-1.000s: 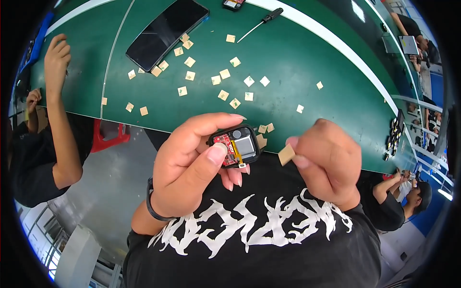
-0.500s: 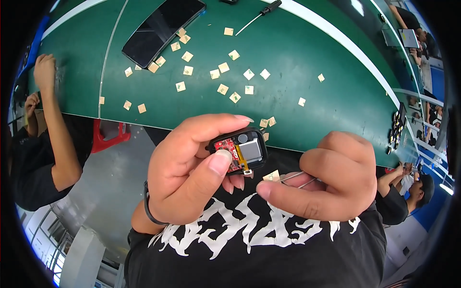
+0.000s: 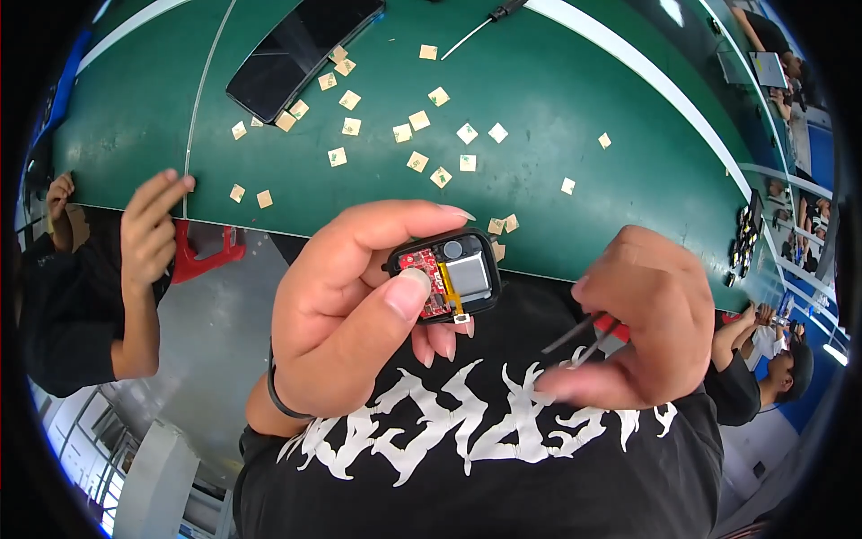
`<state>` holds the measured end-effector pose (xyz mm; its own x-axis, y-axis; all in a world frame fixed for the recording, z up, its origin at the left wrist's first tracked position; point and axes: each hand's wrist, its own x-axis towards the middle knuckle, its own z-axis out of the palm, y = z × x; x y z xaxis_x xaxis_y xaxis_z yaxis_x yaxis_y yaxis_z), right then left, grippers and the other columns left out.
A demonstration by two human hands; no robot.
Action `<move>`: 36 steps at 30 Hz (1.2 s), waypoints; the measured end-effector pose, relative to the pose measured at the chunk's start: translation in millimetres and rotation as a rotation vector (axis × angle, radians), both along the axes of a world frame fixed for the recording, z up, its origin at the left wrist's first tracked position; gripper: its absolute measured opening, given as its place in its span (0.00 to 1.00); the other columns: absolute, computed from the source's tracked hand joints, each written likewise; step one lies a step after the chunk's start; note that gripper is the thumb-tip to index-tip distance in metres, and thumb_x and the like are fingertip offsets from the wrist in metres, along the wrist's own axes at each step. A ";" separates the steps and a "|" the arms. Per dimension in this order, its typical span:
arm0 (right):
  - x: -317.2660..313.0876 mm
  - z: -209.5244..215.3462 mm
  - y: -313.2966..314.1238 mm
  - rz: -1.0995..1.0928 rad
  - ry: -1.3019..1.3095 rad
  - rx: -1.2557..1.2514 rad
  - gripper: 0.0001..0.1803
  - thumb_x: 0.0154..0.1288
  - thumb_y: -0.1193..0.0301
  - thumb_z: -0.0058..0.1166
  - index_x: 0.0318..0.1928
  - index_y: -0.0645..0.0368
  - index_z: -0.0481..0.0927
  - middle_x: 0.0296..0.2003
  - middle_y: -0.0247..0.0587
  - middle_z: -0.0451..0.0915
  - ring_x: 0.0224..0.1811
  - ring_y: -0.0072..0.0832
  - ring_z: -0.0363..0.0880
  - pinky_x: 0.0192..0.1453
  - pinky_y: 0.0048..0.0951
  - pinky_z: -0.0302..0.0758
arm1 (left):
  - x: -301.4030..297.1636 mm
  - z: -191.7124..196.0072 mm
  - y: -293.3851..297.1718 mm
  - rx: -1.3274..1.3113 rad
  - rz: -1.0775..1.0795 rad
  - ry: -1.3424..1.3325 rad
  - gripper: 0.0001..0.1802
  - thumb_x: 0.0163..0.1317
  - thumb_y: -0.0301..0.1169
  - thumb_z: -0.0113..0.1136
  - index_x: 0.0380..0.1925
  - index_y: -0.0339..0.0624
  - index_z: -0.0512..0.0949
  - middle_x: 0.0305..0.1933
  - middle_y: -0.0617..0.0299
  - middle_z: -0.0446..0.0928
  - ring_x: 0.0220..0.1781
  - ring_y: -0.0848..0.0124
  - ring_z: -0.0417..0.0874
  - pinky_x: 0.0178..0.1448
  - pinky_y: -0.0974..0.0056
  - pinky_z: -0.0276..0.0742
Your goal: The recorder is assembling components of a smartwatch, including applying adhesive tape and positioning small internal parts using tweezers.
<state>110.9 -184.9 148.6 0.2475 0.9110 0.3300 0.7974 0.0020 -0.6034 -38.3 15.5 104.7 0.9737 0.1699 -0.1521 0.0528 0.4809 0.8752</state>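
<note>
My left hand (image 3: 346,310) holds a small black smartwatch-like case (image 3: 492,286) with its inside facing up, the thumb pressed over a red circuit board (image 3: 422,261). Beside the board lie a silver-grey block (image 3: 469,277), a round grey part (image 3: 452,249) and a yellow flex cable (image 3: 450,286) whose end reaches the case's lower edge. To the right of it, my right hand (image 3: 660,319) is closed round dark metal tweezers (image 3: 575,336). Their tips are spread apart and point toward the case without touching it. Nothing shows between the tips; the hand is slightly blurred.
Small square beige stickers (image 3: 417,162) lie scattered over the green table (image 3: 530,108). Beyond them are a black phone (image 3: 301,54) and a screwdriver (image 3: 476,34). On the left, a co-worker's hand (image 3: 153,225) hovers by the table edge near a red stool (image 3: 206,256).
My right hand has drawn back to the right and its thumb has opened away. The beige sticker it pinched no longer shows. The co-worker's arm on the left has come nearer.
</note>
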 end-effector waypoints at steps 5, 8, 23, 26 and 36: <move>-7.1 -6.1 3.8 -0.083 -0.189 0.186 0.14 0.50 0.73 0.70 0.33 0.67 0.79 0.28 0.49 0.81 0.22 0.32 0.74 0.21 0.29 0.66 | -1.1 1.3 -4.5 0.031 0.016 0.020 0.23 0.75 0.30 0.49 0.61 0.21 0.68 0.43 0.42 0.80 0.29 0.65 0.86 0.27 0.68 0.82; -0.6 6.6 9.2 0.007 -0.317 0.210 0.15 0.43 0.75 0.66 0.34 0.69 0.81 0.30 0.52 0.84 0.23 0.32 0.77 0.22 0.28 0.68 | -0.1 3.5 -5.5 0.056 0.018 0.024 0.23 0.75 0.31 0.50 0.61 0.21 0.68 0.45 0.42 0.80 0.30 0.65 0.86 0.28 0.68 0.83; -20.1 3.7 16.7 -0.022 -0.424 0.179 0.14 0.43 0.78 0.66 0.34 0.70 0.86 0.32 0.44 0.83 0.27 0.31 0.80 0.21 0.25 0.66 | -5.8 0.1 -2.0 0.078 -0.080 -0.081 0.21 0.77 0.25 0.49 0.66 0.29 0.71 0.53 0.51 0.80 0.37 0.78 0.82 0.39 0.73 0.81; -25.1 -1.8 17.9 -0.064 -0.363 0.209 0.14 0.43 0.79 0.67 0.35 0.70 0.86 0.32 0.44 0.83 0.28 0.31 0.80 0.22 0.26 0.67 | -6.0 3.7 -4.3 0.055 -0.058 -0.060 0.21 0.78 0.27 0.49 0.66 0.29 0.70 0.53 0.52 0.81 0.37 0.78 0.82 0.38 0.73 0.81; -22.1 -2.8 16.4 -0.024 -0.296 0.243 0.11 0.44 0.81 0.68 0.33 0.68 0.85 0.31 0.43 0.82 0.27 0.31 0.80 0.22 0.26 0.67 | -6.7 8.6 -4.1 0.025 -0.050 -0.037 0.22 0.80 0.32 0.49 0.67 0.29 0.71 0.53 0.51 0.81 0.37 0.78 0.82 0.39 0.72 0.81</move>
